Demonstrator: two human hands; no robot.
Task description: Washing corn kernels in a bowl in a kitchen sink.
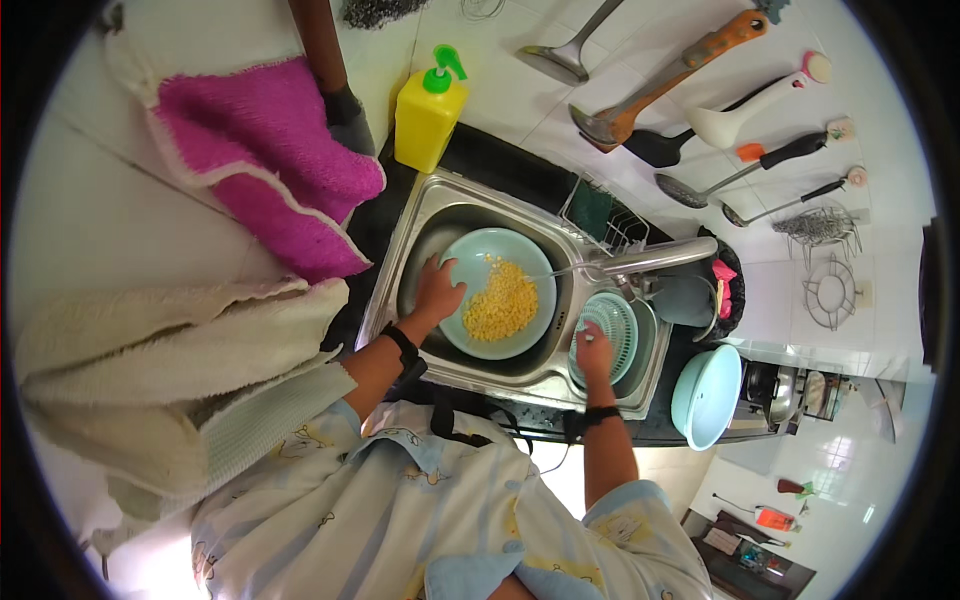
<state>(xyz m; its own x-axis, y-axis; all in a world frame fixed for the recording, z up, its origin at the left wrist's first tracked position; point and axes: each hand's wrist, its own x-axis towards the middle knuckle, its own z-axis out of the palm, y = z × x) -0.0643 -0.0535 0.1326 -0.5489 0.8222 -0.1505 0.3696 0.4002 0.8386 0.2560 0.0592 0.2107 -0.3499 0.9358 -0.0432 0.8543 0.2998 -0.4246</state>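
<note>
A pale blue plastic bowl (487,244) sits in the larger sink basin, with yellow corn kernels (504,300) heaped in its middle and right. At the bowl's left rim is my left hand (439,291), its fingers and thumb spread. A thin stream of water (559,270) runs from the metal faucet (660,256) into the bowl. My right hand (594,351) has its fingers curled at the near left side of a light blue plastic colander (619,330), which sits in the smaller basin. The right fingertips are partly hidden.
The stainless steel sink (480,382) is set in a black counter. Behind it stand a yellow pump bottle (429,120) and a wire rack (619,217). Another blue basin (706,397) leans at the right. Utensils, including a slotted skimmer (679,191), hang on the tiles. Towels, one magenta (270,142), hang left.
</note>
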